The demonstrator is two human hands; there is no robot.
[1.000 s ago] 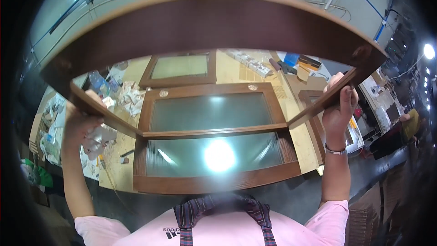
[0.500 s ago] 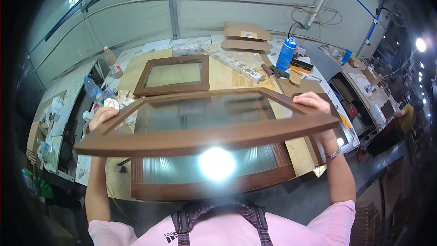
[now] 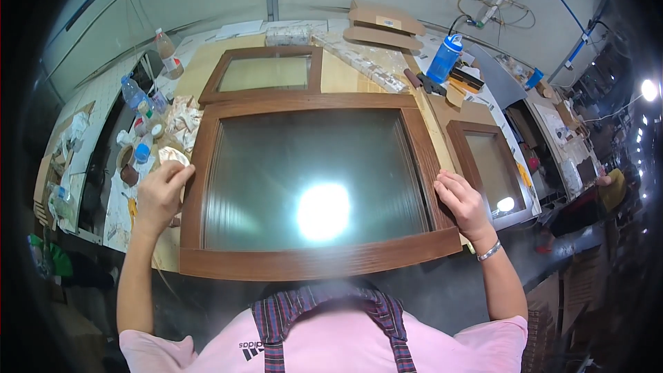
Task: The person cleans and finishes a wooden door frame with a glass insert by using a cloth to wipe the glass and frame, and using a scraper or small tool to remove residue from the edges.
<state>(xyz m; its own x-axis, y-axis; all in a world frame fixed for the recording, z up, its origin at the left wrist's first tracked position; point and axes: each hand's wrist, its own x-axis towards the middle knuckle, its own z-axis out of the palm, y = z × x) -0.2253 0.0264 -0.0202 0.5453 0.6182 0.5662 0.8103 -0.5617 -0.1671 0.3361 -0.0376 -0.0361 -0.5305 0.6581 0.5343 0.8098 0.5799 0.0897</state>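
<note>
A large brown wood-framed glass panel [image 3: 318,262] lies flat in front of me, with a bright lamp reflection on its glass. My left hand [image 3: 160,193] is closed at the left side of the frame, thumb and fingers pinched along its edge. On the opposite side my right hand [image 3: 466,206] grips the right edge, its fingers bent over the wood. The second large frame seen earlier is hidden now. Touching or close behind the panel is a smaller framed glass panel [image 3: 314,72]. Another small framed panel [image 3: 464,141] lies to the right of my right hand.
Plastic bottles [image 3: 131,93], crumpled paper [image 3: 183,121] and a tape roll [image 3: 128,169] crowd the left side. A blue bottle [image 3: 444,59], a dark tool [image 3: 431,85] and cardboard pieces [image 3: 383,27] stand at the back right. Another person [image 3: 611,190] is far right.
The large panel has gone from raised and tilted to lying flat over the other large frame. Both hands have come down with it and stay at its sides.
</note>
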